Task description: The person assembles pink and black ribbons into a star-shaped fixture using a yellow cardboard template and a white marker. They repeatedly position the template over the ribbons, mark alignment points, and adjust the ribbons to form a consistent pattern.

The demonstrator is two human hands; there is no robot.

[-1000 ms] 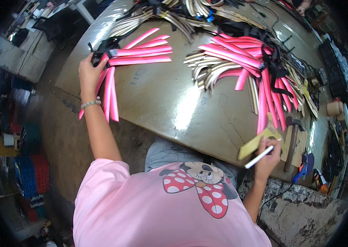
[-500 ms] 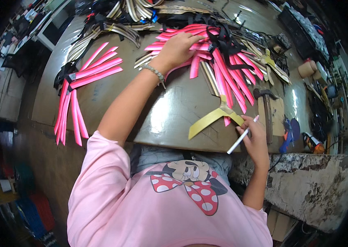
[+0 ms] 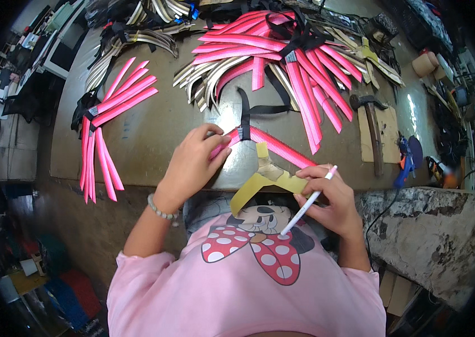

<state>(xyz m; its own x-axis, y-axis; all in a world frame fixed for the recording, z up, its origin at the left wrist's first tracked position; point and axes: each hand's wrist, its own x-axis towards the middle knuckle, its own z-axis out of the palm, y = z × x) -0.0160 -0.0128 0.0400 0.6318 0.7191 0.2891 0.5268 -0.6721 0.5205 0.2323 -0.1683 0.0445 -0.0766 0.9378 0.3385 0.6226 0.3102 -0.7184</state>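
Note:
My left hand (image 3: 192, 163) presses on one end of a pink strap piece with black webbing (image 3: 274, 145) lying at the near table edge. A yellow Y-shaped card template (image 3: 263, 178) rests beside and partly over that strap. My right hand (image 3: 330, 196) holds a white pen (image 3: 308, 201) and also touches the right arm of the template. A finished bundle of pink straps (image 3: 102, 132) lies to the left, and a big heap of pink straps (image 3: 282, 50) is spread across the far side.
A hammer (image 3: 373, 135) lies on a tan board (image 3: 386, 132) at the right. Beige straps (image 3: 209, 76) and more black webbing sit further back. A blue tool (image 3: 409, 160) hangs near the right table edge, beside a rough stone block (image 3: 434, 236).
My left hand came back from the far pink heap to the near edge, bringing a pink strap with black webbing. The yellow template now lies against that strap, with my right hand on it.

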